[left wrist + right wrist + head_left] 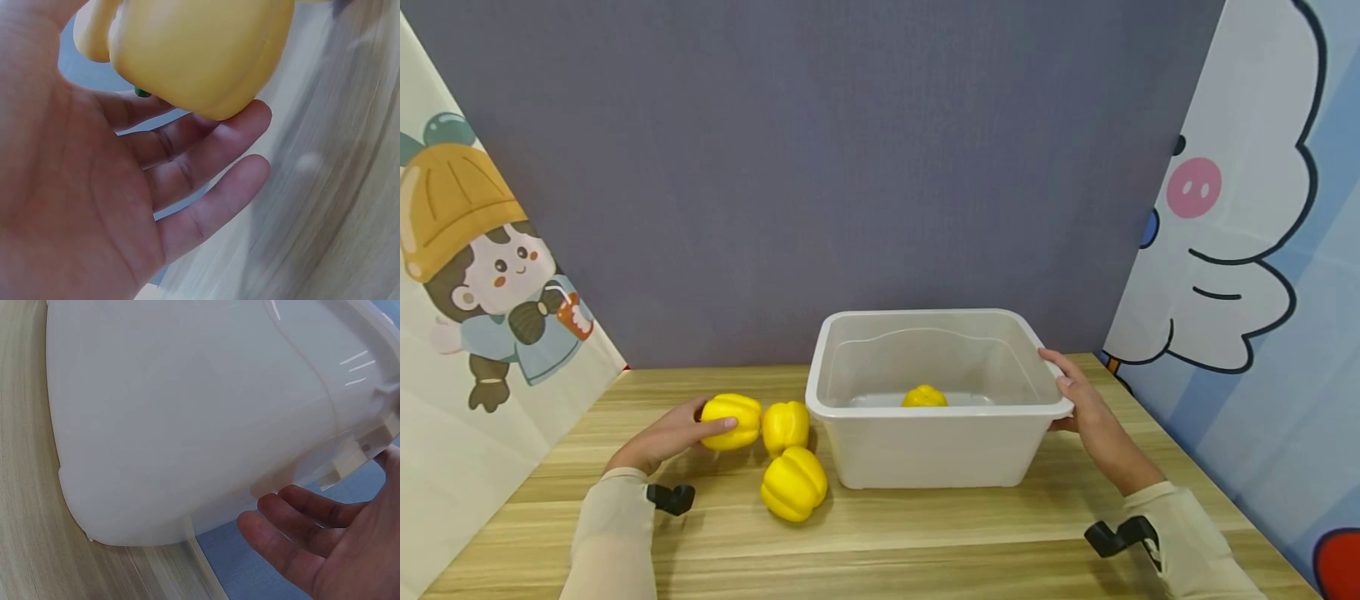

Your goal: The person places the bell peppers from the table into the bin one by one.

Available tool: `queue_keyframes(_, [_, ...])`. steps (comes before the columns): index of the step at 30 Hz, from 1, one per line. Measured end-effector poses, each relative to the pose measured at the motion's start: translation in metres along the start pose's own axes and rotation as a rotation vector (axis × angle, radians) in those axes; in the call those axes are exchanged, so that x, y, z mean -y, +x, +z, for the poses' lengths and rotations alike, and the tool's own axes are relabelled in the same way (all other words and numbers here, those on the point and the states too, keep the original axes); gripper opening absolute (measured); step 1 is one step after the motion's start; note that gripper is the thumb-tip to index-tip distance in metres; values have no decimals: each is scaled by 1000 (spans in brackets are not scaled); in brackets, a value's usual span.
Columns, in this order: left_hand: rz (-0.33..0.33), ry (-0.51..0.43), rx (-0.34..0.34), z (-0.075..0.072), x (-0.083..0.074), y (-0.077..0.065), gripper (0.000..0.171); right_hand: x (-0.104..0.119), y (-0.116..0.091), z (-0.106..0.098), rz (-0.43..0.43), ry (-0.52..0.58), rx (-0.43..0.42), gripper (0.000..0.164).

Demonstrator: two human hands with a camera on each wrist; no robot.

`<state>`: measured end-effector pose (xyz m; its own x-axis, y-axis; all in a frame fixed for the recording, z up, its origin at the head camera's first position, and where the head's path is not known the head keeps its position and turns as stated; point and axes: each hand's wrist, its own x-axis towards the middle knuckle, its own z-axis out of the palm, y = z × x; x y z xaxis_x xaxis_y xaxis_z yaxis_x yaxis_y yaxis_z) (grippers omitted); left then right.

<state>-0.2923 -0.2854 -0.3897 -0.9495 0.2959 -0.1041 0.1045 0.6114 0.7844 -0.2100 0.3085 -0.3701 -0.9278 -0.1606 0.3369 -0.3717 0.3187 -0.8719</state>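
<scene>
My left hand [672, 432] grips a yellow bell pepper [731, 422], thumb across its near side and fingers behind it. In the left wrist view that pepper [200, 50] shows a bit of green stem, and the fingertips curve under it. Just right of it are two more yellow peppers, one behind [786, 428] and one nearer [794, 484]. A white plastic bin [925, 450] stands to their right, with a yellow pepper [924, 396] inside, partly hidden by the front wall. At the bin's right end, my right hand [1086, 412] holds the rim, thumb on top and other fingers below.
The wood-grain table [895, 550] runs back to a grey upright panel [850, 167]. Cartoon-printed walls flank it on the left [445, 467] and right [1262, 417]. The bin's tall walls rise beside the loose peppers.
</scene>
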Motion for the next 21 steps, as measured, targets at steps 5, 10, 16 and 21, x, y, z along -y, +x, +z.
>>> queue_keyframes(5, [23,-15,-4,0,-3,1,72,0,0,0,-2,4,1,53])
queue_keyframes(10, [31,-48,-10,0,-5,0,70,0,1,-1,-6,10,0,53])
queue_keyframes(16, [24,-73,-14,0,-6,0,73,1,0,0,-4,7,0,53])
queue_keyframes(21, [28,-62,-31,0,-7,0,73,1,0,0,1,4,-2,53])
